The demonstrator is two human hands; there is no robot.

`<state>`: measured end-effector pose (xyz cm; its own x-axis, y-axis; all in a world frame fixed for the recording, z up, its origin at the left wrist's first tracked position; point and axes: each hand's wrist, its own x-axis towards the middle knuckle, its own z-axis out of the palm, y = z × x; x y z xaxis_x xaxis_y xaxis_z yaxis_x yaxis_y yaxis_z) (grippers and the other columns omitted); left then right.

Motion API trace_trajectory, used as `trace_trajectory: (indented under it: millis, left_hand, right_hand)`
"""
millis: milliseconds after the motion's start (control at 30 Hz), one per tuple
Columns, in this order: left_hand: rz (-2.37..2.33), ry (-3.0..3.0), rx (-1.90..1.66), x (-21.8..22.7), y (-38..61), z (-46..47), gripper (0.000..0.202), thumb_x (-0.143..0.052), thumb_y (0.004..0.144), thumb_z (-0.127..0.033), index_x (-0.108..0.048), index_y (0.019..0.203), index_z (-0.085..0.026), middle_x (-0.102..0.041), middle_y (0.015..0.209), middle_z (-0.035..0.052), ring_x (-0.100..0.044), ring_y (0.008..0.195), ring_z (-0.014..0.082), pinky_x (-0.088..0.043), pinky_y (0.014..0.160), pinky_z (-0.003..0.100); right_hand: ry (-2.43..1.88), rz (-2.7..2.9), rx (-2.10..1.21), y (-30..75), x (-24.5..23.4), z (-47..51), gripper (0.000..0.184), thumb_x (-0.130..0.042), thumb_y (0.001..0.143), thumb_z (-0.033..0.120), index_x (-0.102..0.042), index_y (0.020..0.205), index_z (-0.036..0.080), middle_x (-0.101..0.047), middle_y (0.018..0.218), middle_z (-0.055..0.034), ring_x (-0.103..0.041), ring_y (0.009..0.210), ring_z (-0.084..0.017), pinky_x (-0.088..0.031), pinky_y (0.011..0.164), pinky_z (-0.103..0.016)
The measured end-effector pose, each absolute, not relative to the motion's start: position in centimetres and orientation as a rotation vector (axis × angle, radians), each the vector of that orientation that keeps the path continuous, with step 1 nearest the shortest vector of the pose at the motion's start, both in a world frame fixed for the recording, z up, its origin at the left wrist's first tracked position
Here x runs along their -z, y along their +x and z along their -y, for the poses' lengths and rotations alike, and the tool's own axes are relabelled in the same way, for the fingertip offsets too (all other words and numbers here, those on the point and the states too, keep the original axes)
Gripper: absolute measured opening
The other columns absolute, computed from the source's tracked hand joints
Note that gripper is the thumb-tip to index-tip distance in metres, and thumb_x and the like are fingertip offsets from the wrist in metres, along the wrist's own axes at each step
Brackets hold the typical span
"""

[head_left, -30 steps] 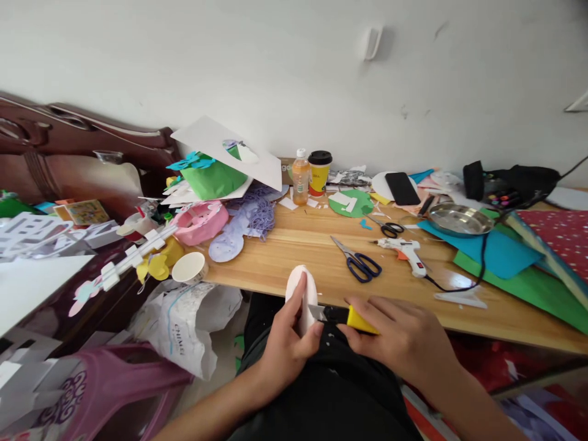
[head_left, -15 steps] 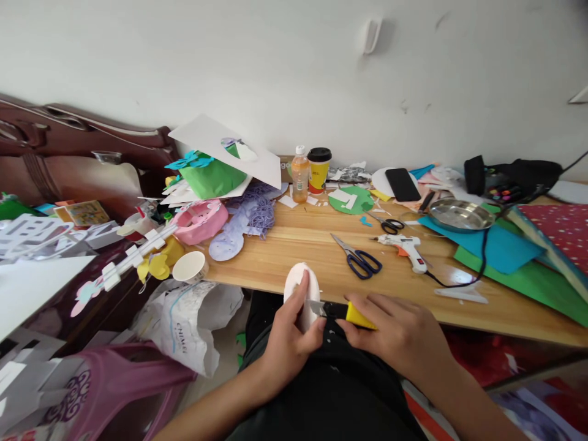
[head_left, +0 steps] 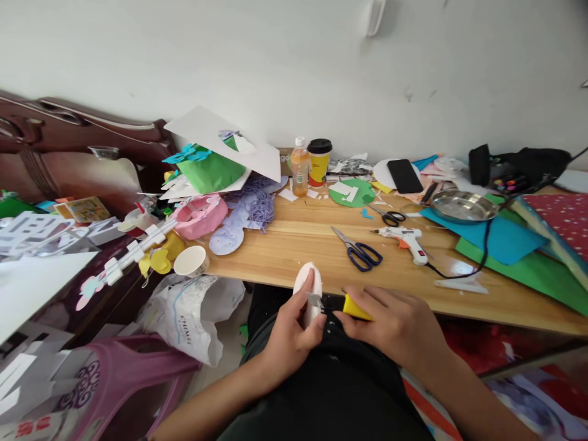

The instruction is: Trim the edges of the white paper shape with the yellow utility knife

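My left hand (head_left: 289, 337) is closed round a white oval piece (head_left: 302, 277), perhaps foam, with the thumb along its face. It is held just in front of the table edge, over my lap. In my right hand (head_left: 399, 324) is a utility knife with a yellow handle (head_left: 356, 308). Its metal blade lies against the white piece, close to my left thumb and fingers. White crumbs dot my dark clothes below. On the table beyond lie blue-handled scissors (head_left: 361, 252) and a white hot glue gun (head_left: 408, 239).
A paper cup (head_left: 190, 261) stands at the table's left edge, near a pink ring-shaped craft piece (head_left: 201, 215). At the back are a drink bottle (head_left: 300, 168) and a yellow coffee cup (head_left: 319, 164). Right: metal dish (head_left: 465, 204), phone (head_left: 404, 176). A pink plastic chair (head_left: 133, 373) is lower left.
The white piece has turned, now looking narrower, and has shifted slightly right. The knife stays against it, its blade at a different angle. The whole view has tilted a little.
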<state>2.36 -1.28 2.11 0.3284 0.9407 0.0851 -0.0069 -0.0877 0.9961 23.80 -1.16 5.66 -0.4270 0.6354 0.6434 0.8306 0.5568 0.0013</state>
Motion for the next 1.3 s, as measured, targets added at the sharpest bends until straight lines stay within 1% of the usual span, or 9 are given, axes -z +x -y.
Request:
trace_trajectory:
  millis: [200,367,467,567,633,767,967,1067,1300]
  left_hand:
    - [-0.928,1.375,-1.031,-2.2,2.4,1.4,0.081,-0.065,0.092,-0.050,-0.032,0.160,-0.022,-0.040,0.162,0.0096,-0.039,0.147,0.0340,-0.026,0.124,0.051]
    - [-0.958,1.463,-1.009,-2.2,2.3,1.2,0.078,-0.065,0.091,-0.051,-0.040,0.157,-0.019,-0.042,0.161,0.0121,-0.041,0.146,0.0350,-0.027,0.124,0.051]
    - [-0.990,1.448,-1.041,-2.2,2.1,1.2,0.078,-0.068,0.089,-0.049,-0.041,0.156,-0.020,-0.048,0.157,0.0113,-0.046,0.142,0.0348,-0.030,0.122,0.051]
    - [-0.986,1.444,-1.042,-2.3,1.9,1.2,0.077,-0.067,0.090,-0.048,-0.040,0.157,-0.020,-0.047,0.157,0.0102,-0.046,0.143,0.0350,-0.031,0.122,0.052]
    - [-0.971,1.473,-1.026,-2.3,2.0,1.2,0.077,-0.067,0.090,-0.048,-0.040,0.157,-0.019,-0.047,0.158,0.0109,-0.045,0.143,0.0361,-0.029,0.122,0.053]
    - [-0.964,1.517,-1.011,-2.2,2.0,1.2,0.078,-0.067,0.090,-0.049,-0.041,0.156,-0.018,-0.055,0.151,0.0131,-0.050,0.138,0.0373,-0.030,0.121,0.055]
    - [-0.980,1.517,-1.054,-2.2,1.8,1.2,0.077,-0.068,0.089,-0.048,-0.042,0.156,-0.021,-0.046,0.158,0.0103,-0.044,0.143,0.0360,-0.031,0.121,0.053]
    - [-0.973,1.533,-1.063,-2.0,1.7,1.1,0.077,-0.069,0.089,-0.048,-0.041,0.156,-0.022,-0.044,0.160,0.0096,-0.045,0.143,0.0358,-0.033,0.120,0.053]
    - [-0.950,1.548,-1.058,-2.1,1.7,0.7,0.079,-0.069,0.089,-0.046,-0.038,0.157,-0.021,-0.048,0.157,0.0118,-0.049,0.139,0.0346,-0.034,0.120,0.052]
  right_hand:
    - [-1.206,2.181,0.437,23.9,-5.9,1.2,0.030,-0.059,0.097,0.044,-0.071,0.096,0.016,-0.066,0.066,-0.0008,-0.061,0.056,-0.015,-0.035,0.056,-0.031]
    - [-1.211,2.188,0.441,23.8,-6.1,1.0,0.029,-0.059,0.096,0.044,-0.071,0.096,0.017,-0.066,0.065,-0.0011,-0.060,0.056,-0.014,-0.035,0.056,-0.031]
    - [-1.217,2.188,0.440,24.1,-6.1,0.9,0.028,-0.060,0.095,0.043,-0.071,0.096,0.017,-0.066,0.065,-0.0012,-0.060,0.057,-0.015,-0.035,0.056,-0.031]
    - [-1.239,2.181,0.434,24.4,-6.0,0.9,0.027,-0.061,0.096,0.042,-0.071,0.096,0.017,-0.066,0.067,-0.0010,-0.061,0.057,-0.015,-0.036,0.057,-0.031]
    - [-1.237,2.177,0.434,24.4,-6.0,0.9,0.027,-0.061,0.096,0.042,-0.071,0.097,0.016,-0.066,0.067,-0.0010,-0.062,0.057,-0.015,-0.037,0.058,-0.031]
    - [-1.216,2.190,0.434,24.2,-6.2,0.8,0.027,-0.060,0.096,0.042,-0.071,0.097,0.017,-0.067,0.067,-0.0012,-0.063,0.057,-0.016,-0.037,0.057,-0.031]
    - [-1.257,2.149,0.458,25.2,-5.9,0.6,0.025,-0.063,0.095,0.042,-0.070,0.096,0.017,-0.070,0.070,-0.0007,-0.063,0.057,-0.015,-0.038,0.058,-0.030]
    - [-1.236,2.136,0.456,25.4,-5.8,0.7,0.025,-0.064,0.094,0.041,-0.071,0.097,0.017,-0.070,0.070,-0.0006,-0.064,0.058,-0.015,-0.040,0.058,-0.030]
    - [-1.147,2.105,0.296,25.1,-6.4,1.0,0.023,-0.064,0.094,0.037,-0.069,0.103,0.017,-0.071,0.074,-0.0015,-0.068,0.063,-0.016,-0.047,0.061,-0.028]
